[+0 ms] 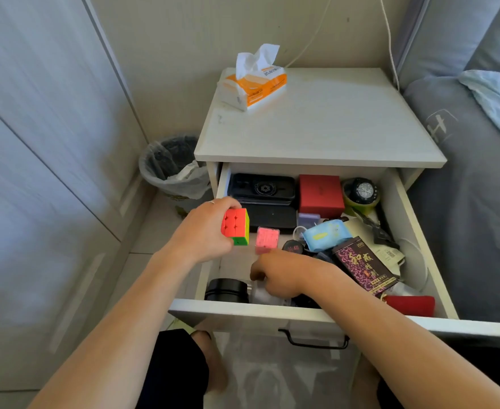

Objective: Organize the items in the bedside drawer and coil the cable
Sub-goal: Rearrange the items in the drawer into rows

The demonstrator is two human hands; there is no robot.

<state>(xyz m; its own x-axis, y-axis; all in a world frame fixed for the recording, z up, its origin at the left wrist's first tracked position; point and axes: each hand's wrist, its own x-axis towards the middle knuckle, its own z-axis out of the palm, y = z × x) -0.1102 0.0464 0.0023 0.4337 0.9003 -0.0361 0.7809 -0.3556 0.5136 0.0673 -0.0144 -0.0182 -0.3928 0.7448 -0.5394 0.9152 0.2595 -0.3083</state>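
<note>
Landmark: drawer (396, 214), pulled open under the nightstand top.
Left hand (204, 231): fingers curled round a puzzle cube (235, 227), held above the drawer's left front area.
Right hand (281, 276): knuckles up, fingers curled down onto a pale object at the drawer's front; grip hidden, cannot tell.
Cable (417, 261): white, looped along the drawer's right wall.
Pink cube (267, 240): drawer centre.
Red box (321, 196): drawer back.
Black jar (228, 290): drawer's front left corner.

Bedroom, seemingly: nightstand (319, 128), bed (464, 172).
</note>
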